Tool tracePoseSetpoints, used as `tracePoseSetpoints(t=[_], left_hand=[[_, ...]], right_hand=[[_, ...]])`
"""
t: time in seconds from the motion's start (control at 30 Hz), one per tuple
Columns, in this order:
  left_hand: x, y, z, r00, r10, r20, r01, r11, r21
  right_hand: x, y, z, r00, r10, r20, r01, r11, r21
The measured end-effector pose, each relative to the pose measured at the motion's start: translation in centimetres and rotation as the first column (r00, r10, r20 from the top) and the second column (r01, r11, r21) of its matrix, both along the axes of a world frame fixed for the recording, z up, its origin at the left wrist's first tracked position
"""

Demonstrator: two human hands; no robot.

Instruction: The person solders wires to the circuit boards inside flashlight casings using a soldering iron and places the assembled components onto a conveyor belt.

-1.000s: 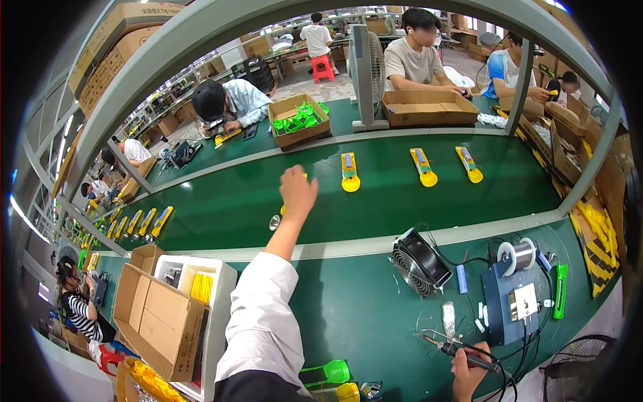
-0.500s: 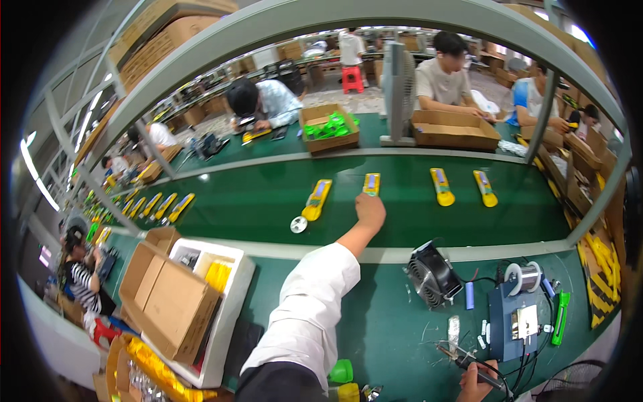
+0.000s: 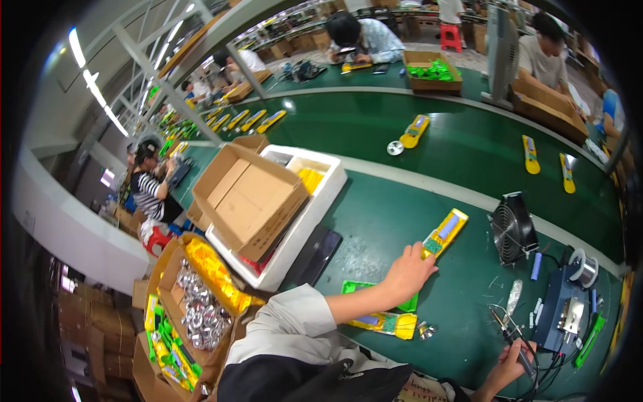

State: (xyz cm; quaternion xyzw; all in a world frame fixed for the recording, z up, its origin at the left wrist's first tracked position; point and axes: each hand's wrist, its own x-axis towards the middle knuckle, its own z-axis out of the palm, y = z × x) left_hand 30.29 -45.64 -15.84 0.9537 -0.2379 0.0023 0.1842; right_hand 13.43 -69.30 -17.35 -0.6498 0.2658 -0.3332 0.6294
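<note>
My left hand [image 3: 410, 273] grips one end of a yellow flashlight half-shell [image 3: 457, 224] with a purple battery cell and a small green circuit board in it, over the green workbench. In my right hand [image 3: 510, 367] is a soldering iron [image 3: 507, 331], its tip pointing up and left. Below my left forearm lies another yellow half-shell [image 3: 404, 326] with a battery, beside a green plastic piece [image 3: 408, 305] partly hidden by the arm. A small shiny metal part [image 3: 427, 330] sits right of that shell.
A soldering station [image 3: 552, 321], a solder spool [image 3: 584, 266], a loose purple cell [image 3: 536, 266] and a black fan [image 3: 513, 229] stand at right. Beyond runs a green conveyor [image 3: 469, 144] carrying yellow shells. Left are a foam box [image 3: 333, 181], cardboard box [image 3: 248, 194] and carton of reflectors [image 3: 201, 308].
My left hand has brought the yellow half-shell from the conveyor back over the workbench. The view has swung left and down. My right hand still holds the soldering iron.
</note>
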Motion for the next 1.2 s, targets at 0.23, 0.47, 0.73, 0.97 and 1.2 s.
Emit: tracePoseSetpoints(t=[0.23, 0.47, 0.73, 0.97, 1.2], left_hand=[[-7.3, 14.8, 8.2, 0.937, 0.335, -0.094, -0.329, 0.766, -0.552], [-21.6, 38.8, 4.6, 0.273, 0.928, 0.253, -0.942, 0.312, -0.128], [-18.7, 43.7, 0.5, 0.388, 0.913, 0.124, -0.921, 0.378, 0.096], [-21.2, 46.2, -1.3, 0.276, 0.958, 0.081, -0.883, 0.286, -0.371], [-22.1, 46.2, 0.4, 0.259, 0.965, -0.05, -0.744, 0.166, -0.647]], right_hand=[[-0.5, 1.0, 1.5, 0.991, -0.117, -0.068, 0.103, 0.979, -0.177], [1.3, 1.6, 1.0, 0.993, -0.118, 0.005, 0.117, 0.977, -0.18], [2.4, 2.7, 0.4, 0.998, -0.022, 0.053, 0.027, 0.995, -0.098], [2.6, 3.8, 1.2, 0.998, 0.003, 0.061, 0.005, 0.991, -0.136], [2.6, 3.5, 1.0, 1.0, -0.005, 0.03, 0.008, 0.995, -0.103]])
